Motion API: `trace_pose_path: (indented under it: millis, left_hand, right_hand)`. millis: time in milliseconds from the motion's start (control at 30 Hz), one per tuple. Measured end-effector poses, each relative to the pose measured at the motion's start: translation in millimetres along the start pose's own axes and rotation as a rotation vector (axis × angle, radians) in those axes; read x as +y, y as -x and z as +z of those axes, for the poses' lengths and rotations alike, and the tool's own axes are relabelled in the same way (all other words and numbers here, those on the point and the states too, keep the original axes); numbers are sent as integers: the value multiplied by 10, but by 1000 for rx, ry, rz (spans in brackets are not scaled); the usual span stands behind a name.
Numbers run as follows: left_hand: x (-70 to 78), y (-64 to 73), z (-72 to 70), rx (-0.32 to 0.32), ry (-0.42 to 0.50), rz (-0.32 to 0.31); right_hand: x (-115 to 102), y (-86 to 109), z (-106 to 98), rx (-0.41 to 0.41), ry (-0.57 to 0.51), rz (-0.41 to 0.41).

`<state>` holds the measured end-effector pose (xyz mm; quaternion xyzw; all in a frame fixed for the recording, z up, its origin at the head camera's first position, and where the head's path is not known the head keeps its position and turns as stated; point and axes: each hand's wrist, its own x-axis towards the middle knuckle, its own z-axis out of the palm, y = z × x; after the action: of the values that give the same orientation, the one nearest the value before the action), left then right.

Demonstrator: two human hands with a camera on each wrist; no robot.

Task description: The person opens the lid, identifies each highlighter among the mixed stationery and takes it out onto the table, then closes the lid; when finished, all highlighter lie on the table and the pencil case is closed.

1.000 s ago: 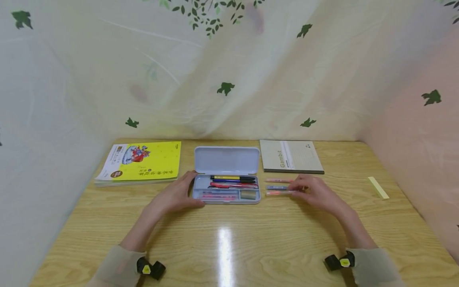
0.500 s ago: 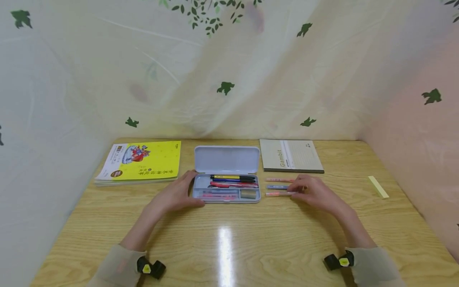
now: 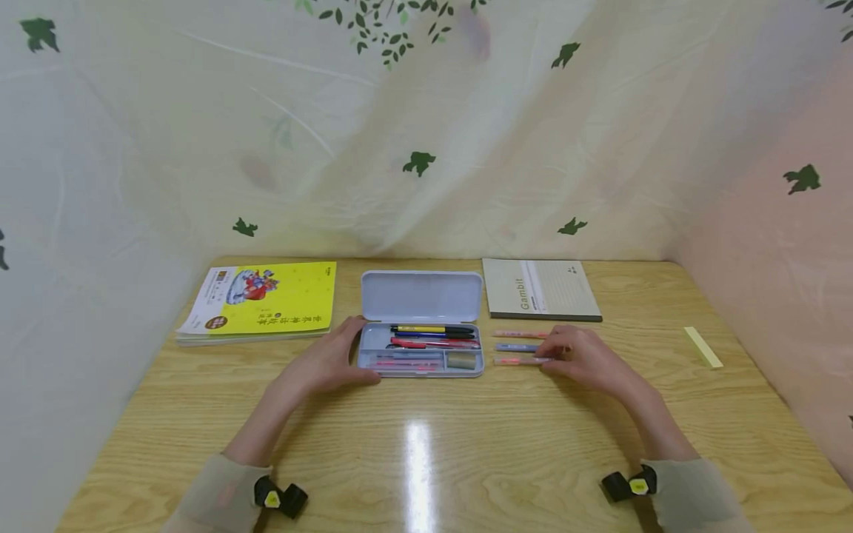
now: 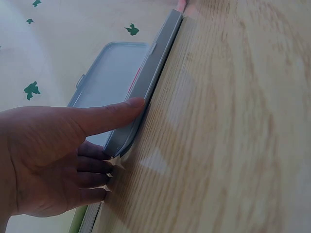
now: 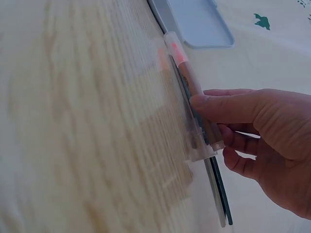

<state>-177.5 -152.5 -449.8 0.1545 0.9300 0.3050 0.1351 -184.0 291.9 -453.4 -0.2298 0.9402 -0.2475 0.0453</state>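
Observation:
A pale blue pencil case [image 3: 422, 296] lies with its lid folded back. Pens [image 3: 433, 343], mostly red, blue and yellow-black, fill its back compartment; pinkish sticks lie in the front one beside a small brownish block [image 3: 461, 360]. My left hand [image 3: 325, 363] holds the case's left end, thumb [image 4: 116, 114] against the front wall and fingers around the corner. To the right, three slim pens lie side by side: a pink one [image 3: 520, 334], a blue one [image 3: 514, 347] and a clear-capped orange-pink highlighter [image 3: 516, 361] nearest me. My right hand [image 3: 589, 359] pinches that highlighter's right end.
A yellow-covered book [image 3: 293, 296] lies on other books at the back left. Behind the pens is a grey-beige notebook [image 3: 543, 289]. A pale yellow strip [image 3: 703, 348] lies far right on the wooden table [image 3: 346, 459]. Patterned cloth [image 3: 426, 207] encloses the back and sides.
The near highlighter has shifted slightly toward me, widening its gap from the blue pen. My left hand and the pencil case have stayed put.

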Motion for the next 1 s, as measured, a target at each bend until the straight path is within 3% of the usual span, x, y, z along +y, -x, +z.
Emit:
trace_pose_path:
  millis: [1000]
  left_hand:
    - [3,-1,-1,9,-14,8]
  right_hand:
    - [27,4,2,13,7,-57]
